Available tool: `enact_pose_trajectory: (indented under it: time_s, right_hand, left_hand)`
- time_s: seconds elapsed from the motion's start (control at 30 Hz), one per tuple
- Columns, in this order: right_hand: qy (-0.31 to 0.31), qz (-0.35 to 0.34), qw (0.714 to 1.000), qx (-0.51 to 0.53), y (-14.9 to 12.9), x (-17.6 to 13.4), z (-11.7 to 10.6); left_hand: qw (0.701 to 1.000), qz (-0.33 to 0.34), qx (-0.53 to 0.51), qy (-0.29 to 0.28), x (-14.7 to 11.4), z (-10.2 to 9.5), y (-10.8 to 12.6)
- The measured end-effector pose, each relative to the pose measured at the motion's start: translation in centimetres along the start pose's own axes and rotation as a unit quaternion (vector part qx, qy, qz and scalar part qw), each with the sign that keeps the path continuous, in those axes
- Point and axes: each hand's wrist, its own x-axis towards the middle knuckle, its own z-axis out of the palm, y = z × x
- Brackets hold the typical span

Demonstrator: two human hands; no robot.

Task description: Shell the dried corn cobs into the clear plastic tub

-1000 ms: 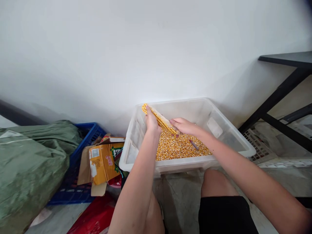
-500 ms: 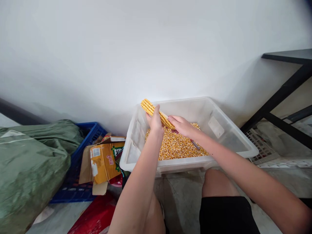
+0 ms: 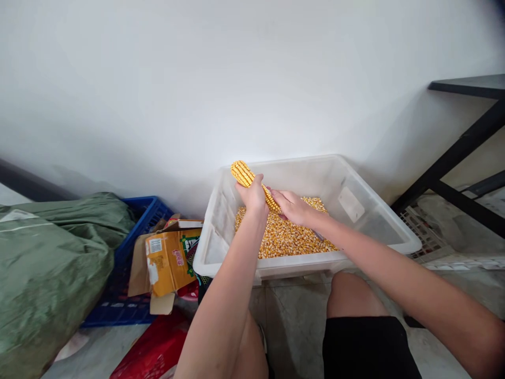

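Observation:
A yellow corn cob (image 3: 242,173) slants over the plastic bin, its upper end up and to the left. My left hand (image 3: 253,196) is wrapped round its middle. At its lower end, my right hand (image 3: 292,207) is closed on it, with the fingertips partly hidden. Most of the kernels I can see are still in rows on the cob. Beneath both hands, loose corn kernels (image 3: 290,241) cover the floor of the translucent white bin (image 3: 398,244). A thin metal tool (image 3: 317,236) lies on the kernels, partly hidden by my right forearm.
To the left are a blue crate (image 3: 118,310), a green tarp-like bag (image 3: 51,268), a torn orange carton (image 3: 168,268) and a red bag (image 3: 153,350). A black-framed stand (image 3: 461,147) rises at the right. A white wall (image 3: 252,79) backs the bin.
The cob has shifted slightly right and turned in my hands, and the pale strip along its side no longer shows. Both hands have moved a little with it.

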Motion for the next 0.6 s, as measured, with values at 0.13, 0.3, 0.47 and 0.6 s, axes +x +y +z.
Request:
enact_pose_trajectory:
  time_s: [0.13,0.3,0.47,0.6]
  right_hand:
    - [-0.026,0.074,0.995,0.063,0.2,0.5,-0.4]
    - [-0.067,0.158,0.978,0.122,-0.2,1.4,-1.9]
    - [-0.072,0.090,0.992,0.054,-0.2,0.9,-2.2]
    - [-0.100,0.065,0.992,-0.043,-0.4,0.1,-1.5]
  left_hand:
    - [1.000,-0.021,0.015,0.015,0.2,-0.1,0.1]
    - [0.999,-0.033,0.022,0.038,0.7,-0.4,0.1]
    - [0.999,-0.006,0.022,0.040,1.3,-0.7,0.2]
    - [0.998,-0.018,0.027,0.045,1.4,-0.8,0.4]
